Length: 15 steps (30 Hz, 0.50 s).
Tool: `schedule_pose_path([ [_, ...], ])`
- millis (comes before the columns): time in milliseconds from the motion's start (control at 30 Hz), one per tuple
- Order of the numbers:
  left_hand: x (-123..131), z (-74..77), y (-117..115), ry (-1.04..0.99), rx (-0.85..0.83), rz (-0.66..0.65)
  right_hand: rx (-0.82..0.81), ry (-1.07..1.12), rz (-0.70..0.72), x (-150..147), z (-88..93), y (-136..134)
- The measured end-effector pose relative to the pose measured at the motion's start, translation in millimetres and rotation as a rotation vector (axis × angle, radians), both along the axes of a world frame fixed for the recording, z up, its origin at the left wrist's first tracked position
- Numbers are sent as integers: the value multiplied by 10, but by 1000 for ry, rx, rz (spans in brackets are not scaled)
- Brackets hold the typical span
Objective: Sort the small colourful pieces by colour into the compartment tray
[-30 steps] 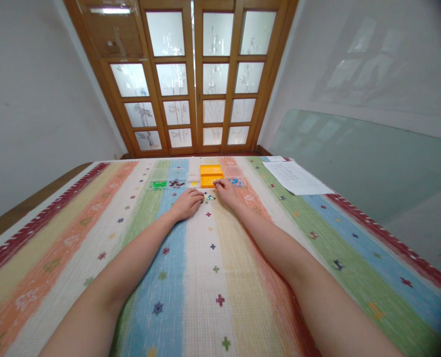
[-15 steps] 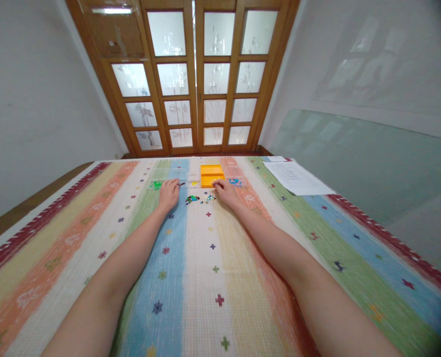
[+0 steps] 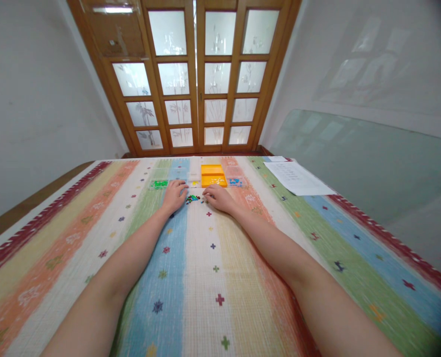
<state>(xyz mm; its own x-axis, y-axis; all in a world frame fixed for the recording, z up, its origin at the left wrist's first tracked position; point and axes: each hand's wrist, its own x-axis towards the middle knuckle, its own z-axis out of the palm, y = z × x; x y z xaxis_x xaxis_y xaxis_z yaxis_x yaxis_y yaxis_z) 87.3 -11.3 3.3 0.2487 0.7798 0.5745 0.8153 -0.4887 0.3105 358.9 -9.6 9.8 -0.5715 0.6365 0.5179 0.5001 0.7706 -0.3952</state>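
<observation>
A small heap of tiny mixed-colour pieces [image 3: 192,198], mostly green, blue and dark red, lies on the striped cloth between my hands. At its left edge is my left hand [image 3: 174,195], its fingers loosely bent and apart, with no piece visible in them. My right hand [image 3: 218,197] comes in from the right, palm down, with slightly spread fingertips over a few loose pieces [image 3: 202,202] that it partly covers. Just behind it stands an open orange box [image 3: 213,169] with white pieces in its front half. Green pieces [image 3: 160,184] lie in a clear container behind my left hand.
Yellow pieces [image 3: 194,183] sit in a clear container left of the orange box, and blue pieces [image 3: 236,182] in another on its right. A printed paper sheet [image 3: 297,178] lies at the far right of the cloth-covered table [image 3: 201,277]. Wooden glazed doors [image 3: 197,104] stand behind.
My left hand has moved right, from the green pieces to the heap. My right hand has come back from the orange box, left and nearer, over the loose pieces.
</observation>
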Motion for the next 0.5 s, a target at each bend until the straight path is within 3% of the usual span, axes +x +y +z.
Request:
schedule_pose_path([
  [233,6,-24,1,-28,4,-44,-6,-95,151,-75,50,-103],
  [500,51,2,-37,2,-38,-92,-52,-27,144,-89,7,-63],
])
